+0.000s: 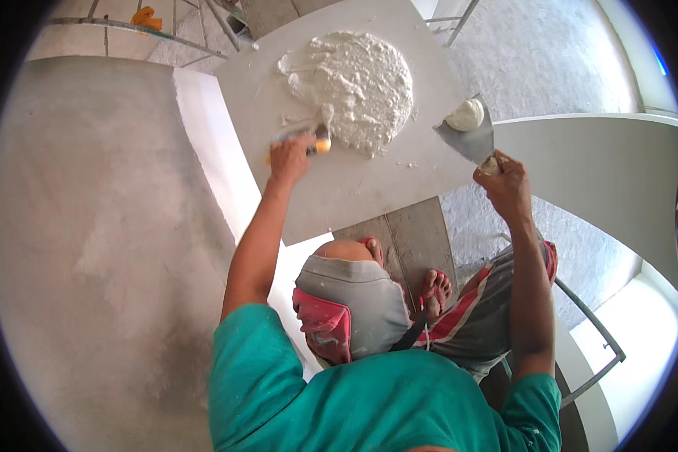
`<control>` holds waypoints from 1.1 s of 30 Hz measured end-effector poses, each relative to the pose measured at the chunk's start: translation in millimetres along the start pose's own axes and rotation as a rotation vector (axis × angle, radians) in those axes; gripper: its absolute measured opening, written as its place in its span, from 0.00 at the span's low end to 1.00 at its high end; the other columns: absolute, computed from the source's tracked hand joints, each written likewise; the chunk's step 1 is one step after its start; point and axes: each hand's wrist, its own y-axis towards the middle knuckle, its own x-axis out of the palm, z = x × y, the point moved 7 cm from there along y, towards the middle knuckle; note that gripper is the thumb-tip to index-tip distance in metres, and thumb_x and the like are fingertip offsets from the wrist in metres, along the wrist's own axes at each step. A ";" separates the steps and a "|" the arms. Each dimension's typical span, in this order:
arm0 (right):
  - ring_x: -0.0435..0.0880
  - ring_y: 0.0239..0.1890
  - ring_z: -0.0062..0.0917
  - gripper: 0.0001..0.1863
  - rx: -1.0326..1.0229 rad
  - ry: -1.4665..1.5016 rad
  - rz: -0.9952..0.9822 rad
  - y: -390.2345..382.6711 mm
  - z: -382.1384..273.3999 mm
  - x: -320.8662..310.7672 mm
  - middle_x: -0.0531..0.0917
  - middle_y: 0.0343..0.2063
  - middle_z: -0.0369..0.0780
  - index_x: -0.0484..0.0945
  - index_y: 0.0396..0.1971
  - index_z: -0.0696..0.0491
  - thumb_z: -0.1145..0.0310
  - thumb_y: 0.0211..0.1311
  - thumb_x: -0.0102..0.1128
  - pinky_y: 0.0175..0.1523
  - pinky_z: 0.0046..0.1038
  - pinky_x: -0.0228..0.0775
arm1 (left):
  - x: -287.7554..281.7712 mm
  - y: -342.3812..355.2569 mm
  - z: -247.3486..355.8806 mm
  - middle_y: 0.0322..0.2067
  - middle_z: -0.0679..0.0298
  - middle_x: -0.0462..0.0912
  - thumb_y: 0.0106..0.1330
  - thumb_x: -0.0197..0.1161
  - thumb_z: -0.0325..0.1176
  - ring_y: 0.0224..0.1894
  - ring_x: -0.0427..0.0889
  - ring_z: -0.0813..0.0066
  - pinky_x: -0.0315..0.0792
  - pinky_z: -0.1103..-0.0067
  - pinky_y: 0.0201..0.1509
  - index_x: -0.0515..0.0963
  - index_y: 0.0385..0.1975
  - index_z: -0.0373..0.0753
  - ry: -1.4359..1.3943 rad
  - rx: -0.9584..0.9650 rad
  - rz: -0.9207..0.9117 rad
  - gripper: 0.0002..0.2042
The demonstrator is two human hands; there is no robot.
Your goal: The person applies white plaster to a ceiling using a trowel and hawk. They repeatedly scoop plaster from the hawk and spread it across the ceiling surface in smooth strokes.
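Observation:
A mound of wet white plaster [365, 90] is spread over a pale board [392, 184] in front of me. At its near left edge, my left hand [289, 160] is closed around a scraper [322, 145] with a yellow and black handle. The scraper's blade is mostly hidden, low over the board beside the plaster. To the right, my right hand [506, 184] grips the handle of a wide putty knife [471, 145]. A smooth lump of plaster [465, 115] sits on that metal blade, which is held near the board's right edge.
A bare grey wall surface [90, 226] fills the left side. Metal scaffold tubes [591, 316] stand at the lower right and far left. Wooden planks [418, 233] lie under my sandalled feet. A curved grey panel [595, 162] extends to the right, and an orange object [147, 19] hangs far left.

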 end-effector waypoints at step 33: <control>0.81 0.26 0.38 0.17 -0.199 -0.134 -0.168 31.1 -97.3 123.2 0.81 0.22 0.48 0.83 0.34 0.52 0.66 0.40 0.65 0.34 0.34 0.74 | -152.5 -38.6 79.4 0.48 0.56 0.78 0.59 0.54 0.26 0.52 0.76 0.56 0.67 0.70 0.58 0.74 0.50 0.39 -0.406 0.372 0.445 0.18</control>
